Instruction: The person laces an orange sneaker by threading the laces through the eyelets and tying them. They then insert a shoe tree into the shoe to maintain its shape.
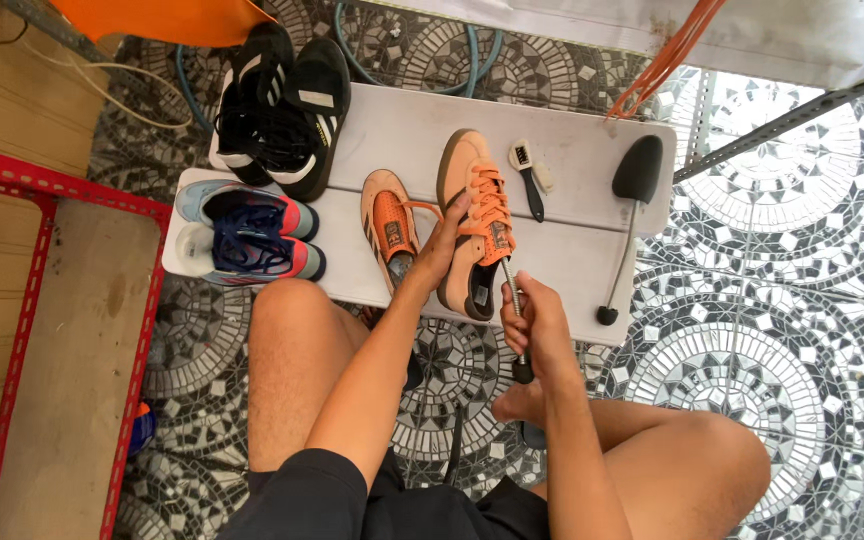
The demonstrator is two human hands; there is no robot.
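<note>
Low white table (pixel 572 255) sits on patterned mosaic floor (pixel 812 330), person seated at its near edge, bare knees either side. Far left on the table: pair of black sneakers (pixel 277 115) with white stripes. Just near of them, at the left end, a pair of blue-and-coral running shoes (pixel 252 228) lying side by side. Centre: orange sneaker (pixel 389 225), toe pointing far. Right of it, touching the hands, a second orange sneaker (pixel 472 215), tilted on its side, heel toward the person at the near table edge. Left hand (pixel 442 250) grips this shoe along its left side, fingers wrapped over the upper. Right hand (pixel 532 320) closed around a metal rod (pixel 512 300) whose far end goes into the shoe opening. Right end: black shoe tree (pixel 632 200) on a thin stem. Between: small brush (pixel 529 175) with dark handle.
</note>
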